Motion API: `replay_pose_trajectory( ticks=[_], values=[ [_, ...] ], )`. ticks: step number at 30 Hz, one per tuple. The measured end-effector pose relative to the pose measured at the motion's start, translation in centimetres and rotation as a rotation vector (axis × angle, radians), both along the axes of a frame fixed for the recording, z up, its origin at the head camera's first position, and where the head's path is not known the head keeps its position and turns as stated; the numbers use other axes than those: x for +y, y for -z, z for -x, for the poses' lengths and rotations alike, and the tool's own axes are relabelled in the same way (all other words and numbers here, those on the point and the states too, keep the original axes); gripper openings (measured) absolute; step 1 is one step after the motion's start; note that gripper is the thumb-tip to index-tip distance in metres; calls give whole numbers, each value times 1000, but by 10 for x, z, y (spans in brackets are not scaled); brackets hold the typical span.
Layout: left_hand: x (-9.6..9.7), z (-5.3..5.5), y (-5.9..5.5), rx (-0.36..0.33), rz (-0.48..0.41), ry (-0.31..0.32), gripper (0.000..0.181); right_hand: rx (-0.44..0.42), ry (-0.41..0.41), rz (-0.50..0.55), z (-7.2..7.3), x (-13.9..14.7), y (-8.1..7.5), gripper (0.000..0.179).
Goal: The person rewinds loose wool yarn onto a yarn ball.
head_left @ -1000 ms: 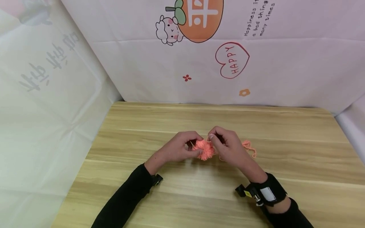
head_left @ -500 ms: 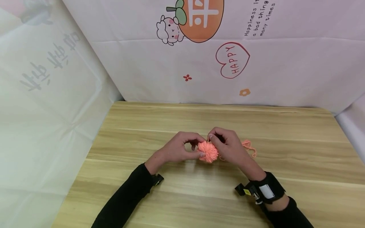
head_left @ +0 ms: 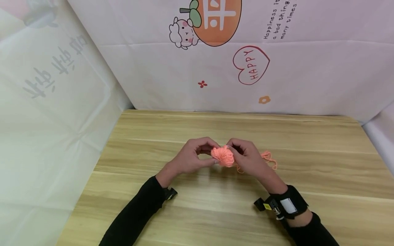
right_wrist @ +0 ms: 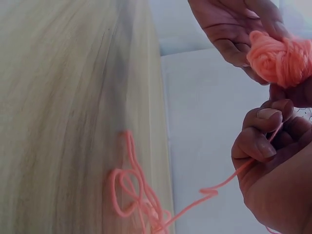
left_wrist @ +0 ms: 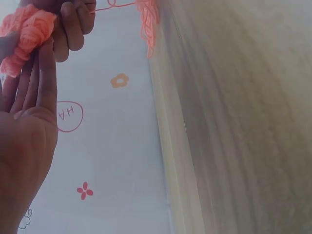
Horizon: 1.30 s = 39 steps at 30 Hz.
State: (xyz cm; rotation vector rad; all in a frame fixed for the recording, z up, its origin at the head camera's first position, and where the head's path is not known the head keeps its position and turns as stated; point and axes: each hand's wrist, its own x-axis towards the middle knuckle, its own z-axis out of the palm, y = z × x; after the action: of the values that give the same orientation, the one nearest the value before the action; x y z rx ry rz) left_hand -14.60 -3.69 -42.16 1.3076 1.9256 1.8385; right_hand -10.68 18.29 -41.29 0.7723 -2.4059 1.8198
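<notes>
A small bundle of coral-pink yarn (head_left: 223,156) is up off the table between both hands in the head view. My left hand (head_left: 191,157) pinches its left side, thumb on the near face and fingers behind, as the left wrist view of the yarn bundle (left_wrist: 36,31) also shows. My right hand (head_left: 248,158) is at the bundle's right side, fingertips close against it. In the right wrist view, its curled fingers (right_wrist: 261,119) grip a yarn strand (right_wrist: 226,181) that runs down to the table. Part of the bundle is hidden by fingers.
Loose loops of the same yarn (head_left: 268,159) lie on the wooden table (head_left: 172,212), right of the right hand. Behind the table's far edge rises a printed white cloth (head_left: 160,78); another white cloth (head_left: 61,136) hangs at the left.
The yarn bundle has shifted slightly away from the body and turned in the left fingers. The left hand has risen a little with it. The right hand has barely moved.
</notes>
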Motion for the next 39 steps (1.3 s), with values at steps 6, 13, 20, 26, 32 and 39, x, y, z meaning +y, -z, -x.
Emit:
replay_pose_trajectory(
  ticks=[6, 13, 20, 26, 32, 39],
  values=[
    [-1, 2, 1, -56, -73, -28, 30, -24, -23, 27, 0, -1, 1, 29],
    [-1, 11, 14, -97, -167, -81, 32, -21, 3, -35, -2, -3, 0, 30],
    [-4, 15, 14, -95, -199, -222, 30, -34, 37, -121, 6, 0, 28, 26],
    [-4, 10, -1, -73, -145, -380, 27, 53, 45, -162, 2, -6, 19, 26],
    [-3, 12, 9, -58, -32, -457, 23, 58, 32, -169, -7, -12, -1, 27],
    [-2, 19, 34, -39, 119, -466, 21, 63, 35, -164, -10, -13, -6, 29]
  ],
)
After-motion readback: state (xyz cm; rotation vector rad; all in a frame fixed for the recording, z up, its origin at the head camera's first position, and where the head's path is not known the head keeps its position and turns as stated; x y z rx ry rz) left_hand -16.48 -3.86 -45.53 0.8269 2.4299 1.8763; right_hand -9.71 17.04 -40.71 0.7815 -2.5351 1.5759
